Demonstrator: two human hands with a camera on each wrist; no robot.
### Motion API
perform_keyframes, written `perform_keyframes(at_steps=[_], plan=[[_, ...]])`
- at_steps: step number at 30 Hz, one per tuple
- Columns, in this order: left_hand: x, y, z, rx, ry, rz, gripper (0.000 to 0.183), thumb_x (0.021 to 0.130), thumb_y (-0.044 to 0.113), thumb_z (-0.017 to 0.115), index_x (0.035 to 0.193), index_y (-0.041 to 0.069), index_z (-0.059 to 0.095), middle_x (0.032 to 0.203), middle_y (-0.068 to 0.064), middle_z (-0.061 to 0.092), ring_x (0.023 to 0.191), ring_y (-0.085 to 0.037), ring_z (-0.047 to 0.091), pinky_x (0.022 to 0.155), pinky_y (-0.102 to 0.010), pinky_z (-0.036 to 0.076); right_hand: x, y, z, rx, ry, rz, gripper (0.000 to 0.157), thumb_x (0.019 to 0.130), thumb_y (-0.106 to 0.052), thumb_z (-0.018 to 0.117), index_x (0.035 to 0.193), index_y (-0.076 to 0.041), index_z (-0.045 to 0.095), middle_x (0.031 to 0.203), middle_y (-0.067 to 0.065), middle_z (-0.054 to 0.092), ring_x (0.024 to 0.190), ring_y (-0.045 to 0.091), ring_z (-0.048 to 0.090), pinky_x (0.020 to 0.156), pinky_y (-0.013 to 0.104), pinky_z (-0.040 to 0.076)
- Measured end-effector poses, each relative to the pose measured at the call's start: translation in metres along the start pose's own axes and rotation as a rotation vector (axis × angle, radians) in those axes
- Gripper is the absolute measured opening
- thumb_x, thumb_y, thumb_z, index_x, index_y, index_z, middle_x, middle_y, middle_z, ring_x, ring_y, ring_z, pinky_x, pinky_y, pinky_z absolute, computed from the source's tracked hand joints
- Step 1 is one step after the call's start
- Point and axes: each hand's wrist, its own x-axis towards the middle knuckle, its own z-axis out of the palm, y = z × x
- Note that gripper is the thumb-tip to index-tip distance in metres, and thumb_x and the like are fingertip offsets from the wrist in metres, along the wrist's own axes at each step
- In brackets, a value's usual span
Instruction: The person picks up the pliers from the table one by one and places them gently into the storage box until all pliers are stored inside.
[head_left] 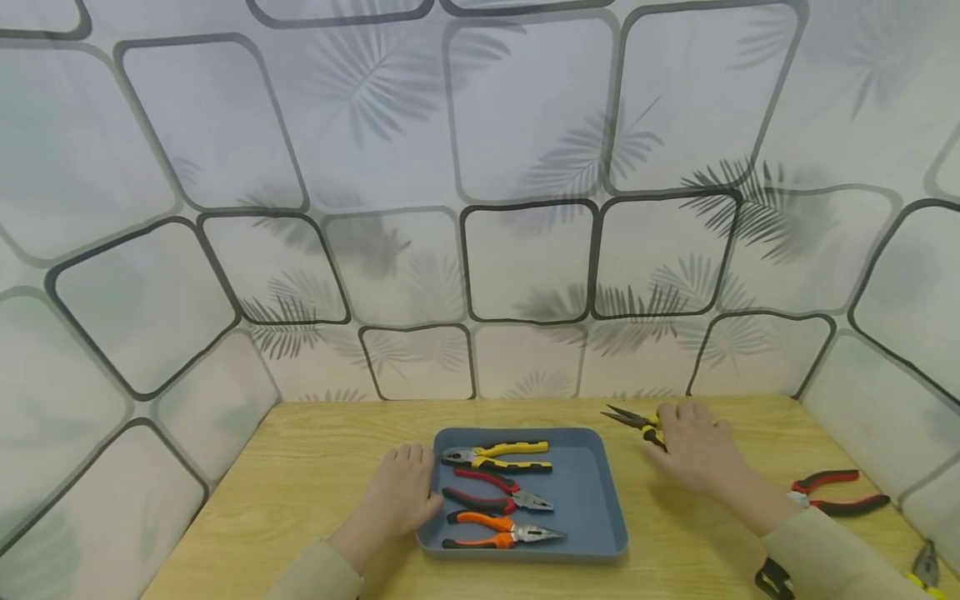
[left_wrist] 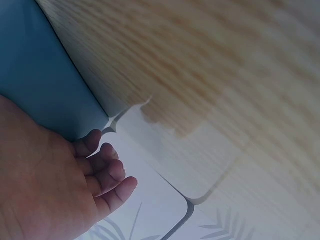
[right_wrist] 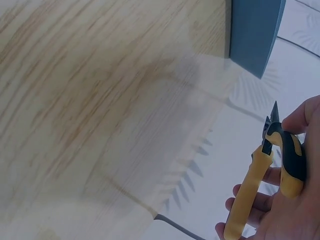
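Right hand (head_left: 697, 446) has its fingers clamped on the long-nose pliers (head_left: 643, 423), right of the tray (head_left: 588, 492), and should keep their tips clear of its rim, while the left hand (head_left: 401, 490), fingers loosely extended at its left wall, should steady it.

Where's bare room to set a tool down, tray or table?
Free: tray strip right of its three pliers; table left of the left hand; table between tray and right forearm. Crowded: tray's left and middle; table right of that forearm, where red-handled pliers lie.
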Motion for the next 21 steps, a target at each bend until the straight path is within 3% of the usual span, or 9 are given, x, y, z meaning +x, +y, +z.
perform_keyframes(at_steps=[9,21], plan=[[0.0,0.001,-0.001,-0.01,0.004,-0.006,0.054,0.088,0.039,0.066,0.119,-0.005,0.061,0.109,-0.019,0.066,0.105,-0.034,0.066,0.097,-0.051,0.057,-0.002,-0.016,-0.004,0.003,0.038,-0.043,0.06,0.098,-0.046,0.07,0.128,0.003,0.055,0.118,0.028,0.058,0.108,0.045,0.057,0.071,0.058,0.046],[-0.001,0.001,-0.002,-0.017,0.02,-0.002,0.052,0.088,0.038,0.066,0.117,-0.005,0.061,0.106,-0.018,0.065,0.102,-0.033,0.065,0.095,-0.051,0.057,0.0,-0.032,-0.004,0.034,0.029,-0.051,0.059,0.097,-0.043,0.068,0.13,0.004,0.055,0.114,0.026,0.058,0.106,0.044,0.056,0.073,0.059,0.047]])
